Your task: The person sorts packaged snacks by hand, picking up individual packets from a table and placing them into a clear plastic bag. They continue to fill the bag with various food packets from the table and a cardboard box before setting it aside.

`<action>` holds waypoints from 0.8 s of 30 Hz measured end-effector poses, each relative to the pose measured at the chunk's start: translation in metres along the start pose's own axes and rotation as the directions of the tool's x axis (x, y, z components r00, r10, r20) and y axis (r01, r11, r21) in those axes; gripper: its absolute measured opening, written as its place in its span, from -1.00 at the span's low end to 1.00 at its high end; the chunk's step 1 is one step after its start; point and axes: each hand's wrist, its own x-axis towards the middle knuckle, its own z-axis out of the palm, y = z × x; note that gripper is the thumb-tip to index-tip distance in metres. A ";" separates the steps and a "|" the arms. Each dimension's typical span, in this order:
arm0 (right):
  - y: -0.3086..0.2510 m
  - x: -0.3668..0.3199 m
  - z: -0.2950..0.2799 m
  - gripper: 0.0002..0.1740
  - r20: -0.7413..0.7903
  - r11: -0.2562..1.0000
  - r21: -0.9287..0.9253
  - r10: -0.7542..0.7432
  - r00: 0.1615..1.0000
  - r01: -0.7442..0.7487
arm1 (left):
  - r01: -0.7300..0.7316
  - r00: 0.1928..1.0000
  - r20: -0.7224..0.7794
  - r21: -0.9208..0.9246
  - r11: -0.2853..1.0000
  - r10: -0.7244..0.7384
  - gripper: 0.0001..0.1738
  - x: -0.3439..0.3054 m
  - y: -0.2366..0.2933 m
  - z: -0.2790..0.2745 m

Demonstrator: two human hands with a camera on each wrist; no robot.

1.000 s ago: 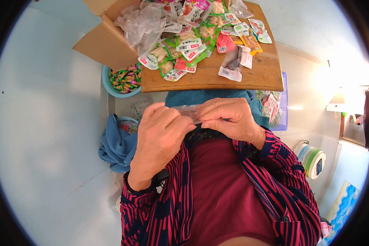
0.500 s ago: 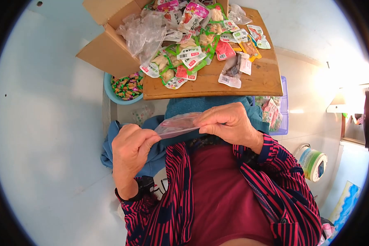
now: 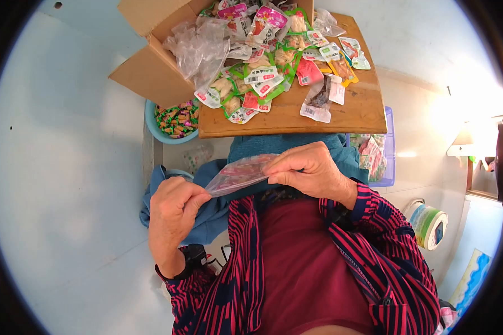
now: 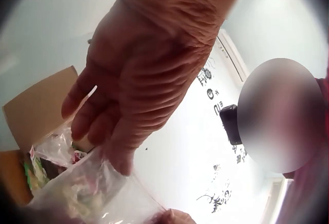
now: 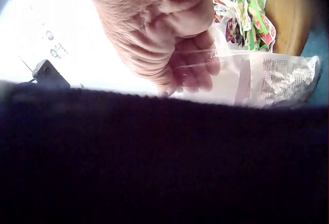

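Note:
A clear plastic bag is stretched between both hands over the lap, just in front of the table. The left hand pinches one corner of it between thumb and fingers. At the other end, the right hand pinches the upper edge. Through the film in the left wrist view, the bag shows blurred pale and pinkish colours. The right wrist view shows small dark print on the bag beyond the fingers, while a dark sleeve hides the lower half.
A wooden table bears a heap of snack packets beside a cardboard box with loose clear plastic. Below left stands a blue basin of wrapped sweets. A purple basket is at the right, with a white bucket nearer.
The left hand has moved left and down, away from the right hand, drawing the bag out between them. The right hand keeps its pinch, slightly lower in view.

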 end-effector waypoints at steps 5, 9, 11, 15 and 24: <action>-0.001 0.000 0.001 -0.89 0.010 1.000 -0.005 0.005 1.000 -0.005 | -0.097 0.985 -0.130 0.135 0.986 0.115 -0.59 0.012 0.026 0.000; -0.002 0.001 0.009 -0.87 0.040 0.999 0.031 -0.018 0.999 0.017 | -0.264 0.957 -0.090 0.114 0.958 0.274 -0.55 0.030 0.049 0.023; -0.004 0.001 0.007 -0.87 0.046 1.000 0.009 -0.013 0.999 0.013 | -0.311 0.944 -0.073 0.128 0.942 0.322 -0.65 0.032 0.048 0.035; -0.003 -0.002 0.003 -0.87 0.025 1.000 0.005 0.012 1.000 -0.012 | -0.327 0.942 -0.069 0.045 0.944 0.330 -0.77 0.032 0.052 0.047; 0.003 -0.004 -0.010 -0.89 0.006 0.999 0.015 -0.045 0.999 0.045 | -0.226 0.964 -0.137 0.020 0.974 0.226 -0.86 0.018 0.046 0.047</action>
